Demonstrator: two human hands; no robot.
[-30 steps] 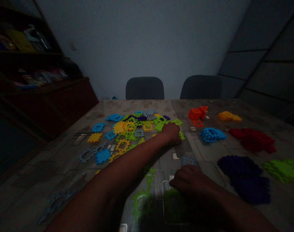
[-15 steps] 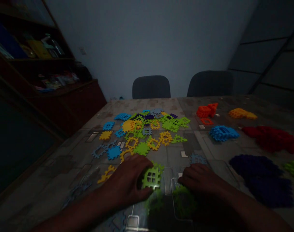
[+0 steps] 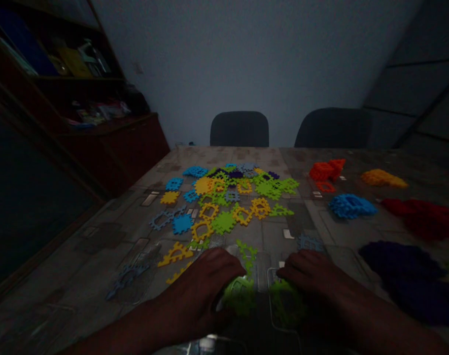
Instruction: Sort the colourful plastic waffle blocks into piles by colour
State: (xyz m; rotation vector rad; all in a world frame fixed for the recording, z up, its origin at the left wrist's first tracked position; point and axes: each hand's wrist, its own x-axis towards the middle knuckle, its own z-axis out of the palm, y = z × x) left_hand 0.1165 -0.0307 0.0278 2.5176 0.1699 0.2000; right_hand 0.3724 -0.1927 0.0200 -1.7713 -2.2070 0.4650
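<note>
Flat notched plastic building tiles lie over the table. My left hand (image 3: 209,283) is closed around a light green tile (image 3: 241,295), low over the near part of the table; its thumb is mostly in shadow. To its right, my right hand (image 3: 307,271) has its fingers curled over darker-looking green tiles (image 3: 288,303), whose number I cannot make out. Just beyond my left fingers lies a green frame tile (image 3: 247,250). A grey-blue tile (image 3: 309,242) rests behind my right hand. Yellow tiles (image 3: 175,254) lie to the left of my left hand.
A mixed heap of tiles (image 3: 227,185) spreads across the middle of the table. On the right stand sorted piles: orange-red (image 3: 326,171), yellow-orange (image 3: 383,178), blue (image 3: 352,206), red (image 3: 427,217) and dark purple (image 3: 405,276). Two chairs (image 3: 239,129) stand behind the table; shelves (image 3: 80,84) are at left.
My left hand has brought the green window tile down and nearer to me. A green frame tile behind it now shows. My right hand has barely moved; the view has shifted slightly left.
</note>
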